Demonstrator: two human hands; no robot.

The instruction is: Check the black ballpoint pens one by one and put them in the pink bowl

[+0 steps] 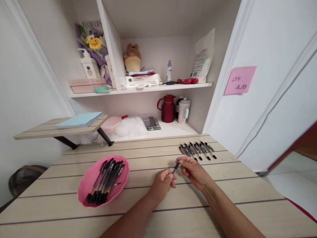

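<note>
Both hands meet over the middle of the wooden table (153, 211). My left hand (162, 185) is closed around the lower end of a black pen (176, 167). My right hand (193, 170) pinches the pen's upper end with thumb and fingers. Just beyond my right hand lies a row of several black pens (197, 150), side by side on the table. To the left sits a pink bowl (85, 185) holding several more black pens (106, 181).
A low side shelf (49, 130) with a light blue folder (79, 119) stands at the left. Behind the table, alcove shelves hold a red jug (167, 108), a mug, bottles, boxes and a plush toy. A pink note (239, 80) sticks on the right wall.
</note>
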